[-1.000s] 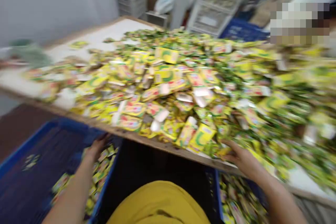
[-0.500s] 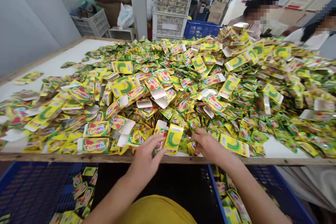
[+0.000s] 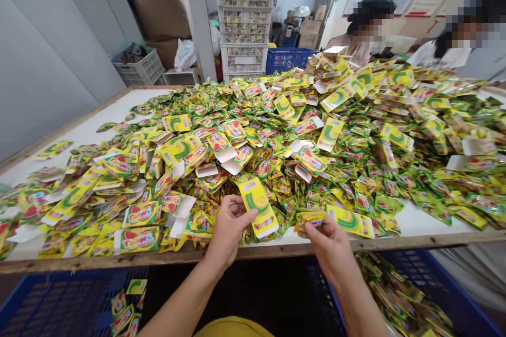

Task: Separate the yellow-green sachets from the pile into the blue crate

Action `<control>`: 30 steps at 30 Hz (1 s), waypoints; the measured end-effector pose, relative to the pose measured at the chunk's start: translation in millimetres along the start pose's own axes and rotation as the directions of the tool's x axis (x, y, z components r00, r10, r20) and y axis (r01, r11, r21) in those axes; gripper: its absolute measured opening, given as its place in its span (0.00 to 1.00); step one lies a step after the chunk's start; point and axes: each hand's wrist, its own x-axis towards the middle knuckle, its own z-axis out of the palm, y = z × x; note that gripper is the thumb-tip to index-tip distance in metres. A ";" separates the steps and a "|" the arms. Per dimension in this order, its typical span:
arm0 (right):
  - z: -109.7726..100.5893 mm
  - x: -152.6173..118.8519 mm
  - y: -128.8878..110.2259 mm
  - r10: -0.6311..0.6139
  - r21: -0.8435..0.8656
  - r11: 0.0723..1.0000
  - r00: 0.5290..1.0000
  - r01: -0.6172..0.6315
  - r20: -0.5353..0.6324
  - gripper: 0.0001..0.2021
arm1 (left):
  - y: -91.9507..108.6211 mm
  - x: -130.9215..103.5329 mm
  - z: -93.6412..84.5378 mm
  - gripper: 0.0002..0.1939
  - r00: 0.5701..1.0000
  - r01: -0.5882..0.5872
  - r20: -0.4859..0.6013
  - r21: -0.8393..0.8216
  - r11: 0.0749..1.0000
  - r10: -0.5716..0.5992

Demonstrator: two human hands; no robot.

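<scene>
My left hand (image 3: 231,226) is closed on a flat yellow carton (image 3: 259,208) with a green curved stripe and a barcode, its thumb across the front. The carton tilts just above the table's front edge. Between the thumb and fingers of my right hand (image 3: 328,237) is a small yellow-green sachet (image 3: 309,218); whether there is more than one, I cannot tell. Right behind that hand lies another yellow carton (image 3: 351,221). Two cartons with red fruit prints (image 3: 138,239) lie left of my left hand. A big heap of sachets (image 3: 272,131) and small cartons rises behind both hands.
The white table (image 3: 103,110) has a wooden front edge (image 3: 177,259). Blue crates with packets stand below it, left (image 3: 51,300) and right (image 3: 446,279). White crates (image 3: 245,31) are stacked behind, beside a blue crate (image 3: 290,58). Two people (image 3: 358,45) sit at the far right.
My left hand has lifted the yellow carton and tilted it. My right hand has drawn back from the heap with a sachet in its fingers. The view has shifted slightly.
</scene>
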 end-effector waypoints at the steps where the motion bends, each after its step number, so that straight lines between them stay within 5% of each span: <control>1: 11.1 -4.1 -2.2 0.026 0.121 0.992 0.999 -0.030 0.034 0.16 | 1.0 -1.6 2.0 0.25 1.000 0.012 -0.019 -0.089 0.996 -0.014; 3: 29.2 -9.1 -4.3 0.057 0.253 0.964 0.993 -0.082 0.107 0.15 | 2.3 -6.8 4.3 0.41 1.000 0.003 -0.006 -0.136 0.991 -0.004; 6: 33.9 -5.3 -7.3 0.030 0.229 0.971 0.986 -0.068 0.165 0.16 | 9.2 -14.9 -2.2 0.52 0.990 -0.143 0.018 0.061 0.988 0.142; 9: 16.2 5.7 -20.4 -0.001 -0.052 0.998 0.943 0.019 0.332 0.12 | 25.3 -17.3 -15.8 0.42 0.916 -0.400 0.214 0.480 0.780 0.339; 11: 5.5 12.4 -33.8 0.021 -0.229 0.969 0.886 0.097 0.464 0.08 | 32.3 -15.9 -19.9 0.28 0.870 -0.464 0.458 0.636 0.616 0.182; 13: 1.5 17.4 -45.0 0.020 -0.303 0.939 0.853 0.163 0.521 0.08 | 29.2 -13.5 -16.5 0.18 0.835 -0.384 0.543 0.692 0.612 -0.091; 15: 2.6 21.0 -49.3 -0.025 -0.282 0.942 0.876 0.181 0.481 0.11 | 16.6 -10.6 -7.5 0.17 0.798 -0.152 0.533 0.630 0.762 -0.281; 18: 6.9 24.8 -44.1 -0.128 -0.123 0.980 0.973 0.154 0.194 0.14 | -4.1 -6.8 7.7 0.25 0.742 0.218 0.552 0.336 0.916 -0.379; 19: 9.1 25.4 -41.6 -0.145 -0.061 0.987 0.986 0.151 0.082 0.15 | -7.9 -6.3 12.0 0.28 0.766 0.226 0.538 0.286 0.931 -0.351; 21: 16.3 25.2 -38.7 -0.177 0.033 0.983 0.979 0.181 -0.103 0.16 | -9.7 -6.9 19.6 0.28 0.873 0.013 0.450 0.362 0.932 -0.187; 24: 34.4 21.4 -38.7 -0.250 -0.022 0.967 0.932 0.253 -0.262 0.13 | -6.1 -8.3 30.3 0.22 0.933 -0.335 0.336 0.675 0.658 0.130; 27: 51.3 14.9 -33.9 -0.405 -0.343 0.888 0.876 0.307 -0.264 0.11 | -7.3 -4.8 39.0 0.13 0.935 -0.330 0.244 0.865 0.377 0.258; 30: 54.6 8.9 -24.2 -0.541 -0.622 0.702 0.827 0.347 -0.151 0.08 | -13.6 2.4 43.2 0.07 0.940 -0.268 0.175 0.912 0.312 0.294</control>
